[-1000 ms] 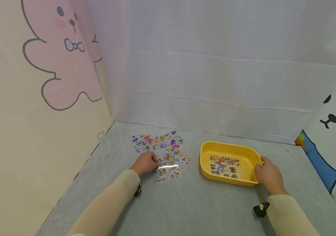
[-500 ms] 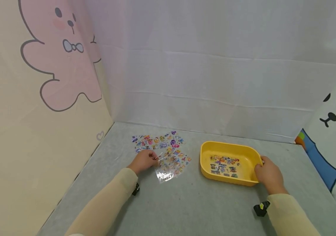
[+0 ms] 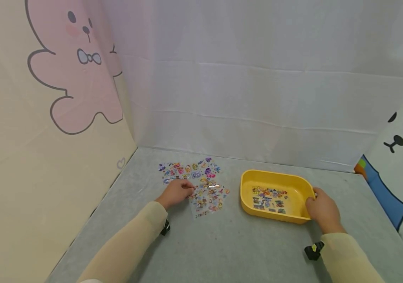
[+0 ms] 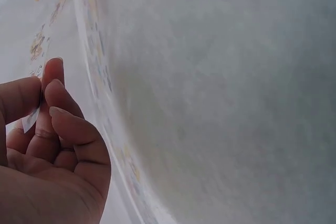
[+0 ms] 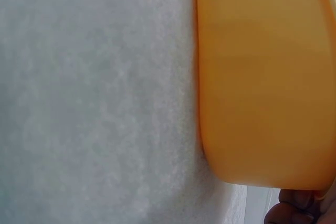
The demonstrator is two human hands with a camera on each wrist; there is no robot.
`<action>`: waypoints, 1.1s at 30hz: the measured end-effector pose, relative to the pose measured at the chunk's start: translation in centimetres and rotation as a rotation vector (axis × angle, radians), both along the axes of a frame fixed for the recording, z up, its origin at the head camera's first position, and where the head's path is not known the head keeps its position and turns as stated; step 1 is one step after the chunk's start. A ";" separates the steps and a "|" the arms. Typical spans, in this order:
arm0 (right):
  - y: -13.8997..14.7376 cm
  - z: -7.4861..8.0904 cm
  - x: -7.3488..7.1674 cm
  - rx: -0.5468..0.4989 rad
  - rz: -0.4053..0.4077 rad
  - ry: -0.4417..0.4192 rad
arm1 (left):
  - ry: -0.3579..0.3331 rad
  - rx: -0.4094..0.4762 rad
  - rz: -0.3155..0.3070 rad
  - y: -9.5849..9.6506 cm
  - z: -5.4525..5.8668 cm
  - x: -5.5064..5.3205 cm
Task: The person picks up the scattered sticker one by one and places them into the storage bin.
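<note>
Sheet (image 3: 202,206) of clear film, printed with small bright figures, sits just beyond the left hand's fingertips and off to their right, pinched at one edge between thumb and fingers. From the left wrist view it looks raised at that edge and tilted; whether its far edge touches what lies below, I cannot tell. That left hand (image 3: 174,193) would do best to grip only the margin, lift slowly so that no second film clings to it, and avoid creasing the corner. Similar sheets (image 3: 208,173) lie past the hand and partly under the held one. Well to the left hand's right stands a yellow tray (image 3: 298,196), with more printed film (image 3: 268,198) inside. The right hand (image 3: 324,211) is clamped on its near end; a light, steady hold there should stop it sliding on the grey table (image 3: 237,251).
</note>
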State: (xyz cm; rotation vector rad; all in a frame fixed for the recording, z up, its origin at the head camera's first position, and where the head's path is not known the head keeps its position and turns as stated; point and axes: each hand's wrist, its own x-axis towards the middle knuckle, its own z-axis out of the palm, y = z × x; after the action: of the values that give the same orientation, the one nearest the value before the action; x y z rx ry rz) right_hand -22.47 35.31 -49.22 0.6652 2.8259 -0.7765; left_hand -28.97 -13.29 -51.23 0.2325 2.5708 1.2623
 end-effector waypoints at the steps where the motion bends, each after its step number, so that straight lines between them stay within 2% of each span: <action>1: 0.0 0.0 0.0 0.000 0.000 0.001 | 0.001 0.001 -0.001 0.1 0.1 0.0; 15: -0.1 -0.1 0.2 -0.001 -0.005 0.009 | -0.019 0.106 0.008 1.9 1.4 0.4; 23: -0.3 -0.2 0.0 -0.014 -0.032 -0.009 | -0.042 0.131 0.029 2.9 1.9 0.4; 28: -0.3 -0.3 0.0 -0.021 -0.040 -0.018 | -0.057 0.136 -0.002 4.1 2.8 0.6; 33: -0.2 -0.3 0.0 -0.022 -0.037 -0.016 | -0.038 0.109 -0.042 5.6 3.9 0.6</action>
State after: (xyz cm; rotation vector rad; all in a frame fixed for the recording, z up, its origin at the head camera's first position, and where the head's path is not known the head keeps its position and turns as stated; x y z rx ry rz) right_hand -22.52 35.07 -49.50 0.7193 2.7939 -0.8031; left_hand -28.37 -7.71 -47.33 0.2803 2.4552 1.3794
